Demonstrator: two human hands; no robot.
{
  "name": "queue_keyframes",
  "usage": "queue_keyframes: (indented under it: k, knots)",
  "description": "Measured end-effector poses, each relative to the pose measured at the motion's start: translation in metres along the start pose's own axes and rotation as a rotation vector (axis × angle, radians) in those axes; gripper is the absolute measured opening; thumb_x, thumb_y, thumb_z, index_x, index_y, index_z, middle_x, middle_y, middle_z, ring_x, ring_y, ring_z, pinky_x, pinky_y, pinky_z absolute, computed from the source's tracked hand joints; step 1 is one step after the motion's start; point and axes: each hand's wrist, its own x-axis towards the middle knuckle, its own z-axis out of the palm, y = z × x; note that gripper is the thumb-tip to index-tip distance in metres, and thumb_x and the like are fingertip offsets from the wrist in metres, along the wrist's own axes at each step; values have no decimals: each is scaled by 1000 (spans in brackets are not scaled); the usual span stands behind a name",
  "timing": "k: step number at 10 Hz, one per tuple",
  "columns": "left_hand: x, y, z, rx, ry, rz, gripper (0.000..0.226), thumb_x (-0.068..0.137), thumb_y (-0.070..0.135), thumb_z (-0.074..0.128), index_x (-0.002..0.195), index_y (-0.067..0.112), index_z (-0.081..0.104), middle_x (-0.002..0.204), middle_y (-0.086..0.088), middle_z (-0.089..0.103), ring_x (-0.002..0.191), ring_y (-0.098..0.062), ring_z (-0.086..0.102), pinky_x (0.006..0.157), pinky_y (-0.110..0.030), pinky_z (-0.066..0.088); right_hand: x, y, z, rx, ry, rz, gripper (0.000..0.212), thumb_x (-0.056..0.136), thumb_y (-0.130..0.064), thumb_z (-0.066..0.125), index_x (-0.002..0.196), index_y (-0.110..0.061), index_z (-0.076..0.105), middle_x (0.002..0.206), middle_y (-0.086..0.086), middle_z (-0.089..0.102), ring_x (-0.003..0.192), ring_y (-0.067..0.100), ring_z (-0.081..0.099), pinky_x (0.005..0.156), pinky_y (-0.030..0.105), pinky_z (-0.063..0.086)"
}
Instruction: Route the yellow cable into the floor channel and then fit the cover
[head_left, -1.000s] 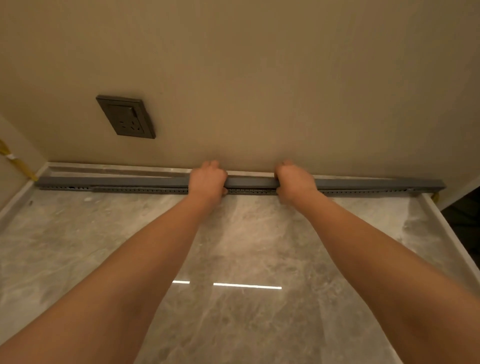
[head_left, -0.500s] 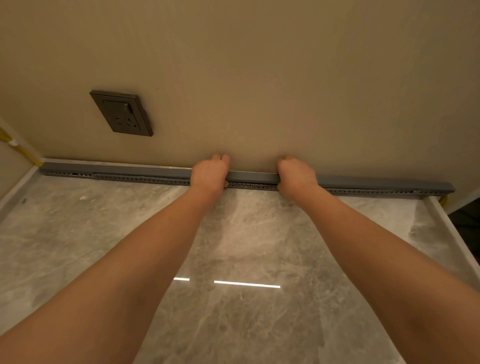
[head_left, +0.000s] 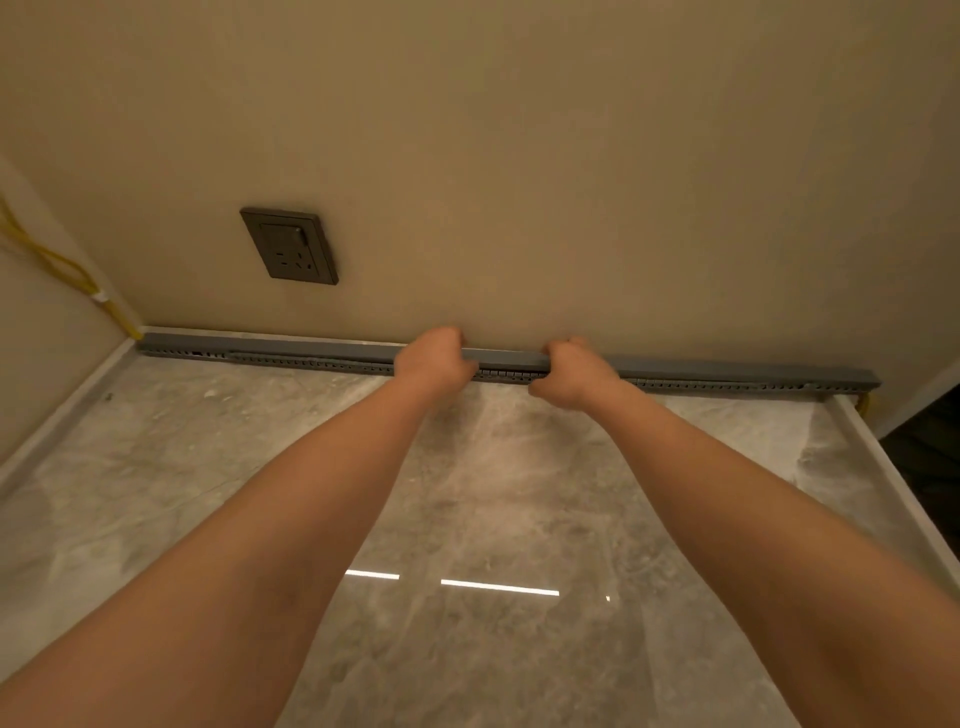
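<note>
Since a second ago the cover has been pressed down against the wall base onto the floor channel, gripped by the closed left hand and right hand, so seating appears nearly finished.

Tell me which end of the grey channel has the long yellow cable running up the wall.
The left end: there the yellow cable climbs the side wall. At the right end only a short yellow bit shows.

Two bare forearms, no sleeves showing anywhere along them, each running from the near edge of the view to a hand. The left hand and the right hand carry no gloves, and no rings, watch or wristband show at the wrists just behind them.
</note>
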Motion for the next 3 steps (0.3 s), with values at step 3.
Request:
queue_keyframes:
  k: [3]
  knots:
    - [-32,9,-33,-375,24,-68,42,89,30,58,127,15,51,121,-10,62,108,-30,61,95,-41,50,-50,-25,-27,227,49,-9,57,84,-28,66,134,-4,51,131,14,58,115,30,58,93,34,48]
